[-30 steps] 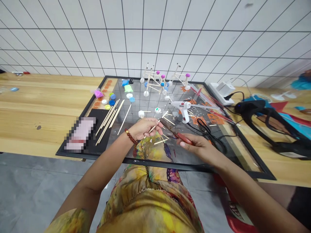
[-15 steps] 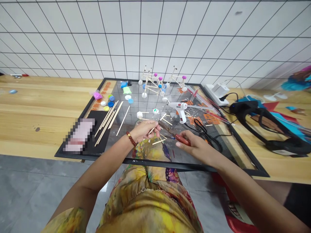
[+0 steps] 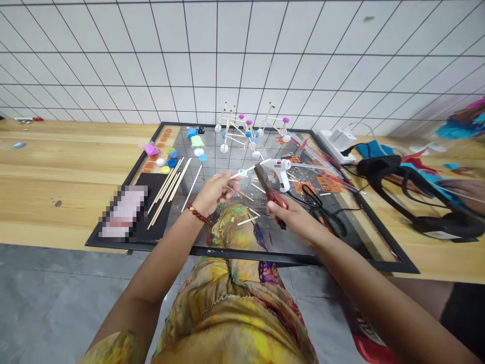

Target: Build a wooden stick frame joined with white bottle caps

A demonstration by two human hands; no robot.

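Near edge: black-framed clear board (image 3: pixel 303 261) on the wooden bench (image 3: pixel 56 197). Right hand (image 3: pixel 288 215) wrapped round the red handles of the pliers (image 3: pixel 263 178), head angled up and away. Left hand (image 3: pixel 216 193), beaded bracelet (image 3: pixel 199 214) at the wrist, pinching one end of a thin pale stick (image 3: pixel 250 168) between fingertips. Stick is above the middle of the board, pointing right; it crosses the pliers' head in view, can't tell if the jaws are biting it. Short offcuts (image 3: pixel 248 220) lie on the board just below and between the hands. Left side: long sticks (image 3: pixel 170 194) partly on a black sheet (image 3: pixel 153 181), next to a pixelated pink item (image 3: pixel 125 210). Right of the pliers: white glue gun (image 3: pixel 282 178), black cable (image 3: pixel 322 215) looped beside it. Further back left: coloured lids (image 3: pixel 172 163) near a pink packet (image 3: pixel 151 150). Back of the board: stick frames (image 3: pixel 237 132) with coloured balls at some joints. Behind it all, white tiled wall (image 3: pixel 242 50).
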